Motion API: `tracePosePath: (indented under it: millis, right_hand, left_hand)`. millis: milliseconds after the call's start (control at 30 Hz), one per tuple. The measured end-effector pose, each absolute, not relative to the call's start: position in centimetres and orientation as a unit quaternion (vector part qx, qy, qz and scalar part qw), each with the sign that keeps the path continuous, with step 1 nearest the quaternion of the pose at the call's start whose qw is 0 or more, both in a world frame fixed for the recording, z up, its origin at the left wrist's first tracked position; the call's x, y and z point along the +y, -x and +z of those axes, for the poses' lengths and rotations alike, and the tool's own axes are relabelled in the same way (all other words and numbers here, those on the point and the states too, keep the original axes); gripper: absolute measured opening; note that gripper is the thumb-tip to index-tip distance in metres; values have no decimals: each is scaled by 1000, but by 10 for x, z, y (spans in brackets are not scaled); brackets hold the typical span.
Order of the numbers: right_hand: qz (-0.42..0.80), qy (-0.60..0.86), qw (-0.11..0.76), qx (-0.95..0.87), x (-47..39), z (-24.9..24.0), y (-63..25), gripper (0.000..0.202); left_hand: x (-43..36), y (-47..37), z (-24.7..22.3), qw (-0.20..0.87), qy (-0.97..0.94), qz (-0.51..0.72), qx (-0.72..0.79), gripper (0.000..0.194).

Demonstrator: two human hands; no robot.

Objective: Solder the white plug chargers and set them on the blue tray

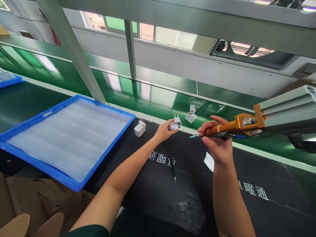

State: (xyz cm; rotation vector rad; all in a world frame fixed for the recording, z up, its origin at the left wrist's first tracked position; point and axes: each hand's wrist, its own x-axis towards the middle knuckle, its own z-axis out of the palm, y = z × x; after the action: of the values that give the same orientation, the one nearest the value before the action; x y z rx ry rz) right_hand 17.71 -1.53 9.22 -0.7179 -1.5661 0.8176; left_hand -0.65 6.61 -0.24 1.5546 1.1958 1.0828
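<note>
My left hand (165, 132) grips a white plug charger (176, 125) with its case open, metal prongs pointing up and inner parts showing. In my right hand (219, 144) is an orange-barrelled tool (222, 127) with a thin teal nozzle at its tip; the fingers close round the barrel. The nozzle points left toward the charger, a short way apart from it. Left of my left hand, a second white charger (140, 129) stands on the black mat (158, 191). Beyond the hands, another opened charger (191, 115) rests on the green surface. Black tweezers (173, 170) lie on the mat.
A large blue-rimmed tray (108, 144) with a whitish foam-like lining sits at the left. A grey metal arm (288, 108) reaches in from the right, joined to the orange tool. A white scrap (209, 162) lies by my right wrist. A metal post (74, 49) rises behind the tray.
</note>
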Motion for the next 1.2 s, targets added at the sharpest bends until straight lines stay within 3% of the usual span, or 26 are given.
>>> tracePosePath:
  millis: [200, 367, 700, 1200]
  right_hand:
    - [347, 278, 592, -673, -23, 94, -163, 50]
    - [347, 282, 579, -682, -23, 96, -165, 51]
    - [352, 311, 585, -661, -21, 97, -170, 48]
    - [357, 324, 606, -633, -18, 91, -176, 50]
  left_hand:
    - [52, -13, -16, 548, -610, 417, 392, 53]
    - [59, -8, 7, 684, -393, 466, 401, 44]
    - [8, 46, 134, 758, -295, 507, 285, 72]
    - [-28, 54, 151, 826, -206, 506, 139, 66]
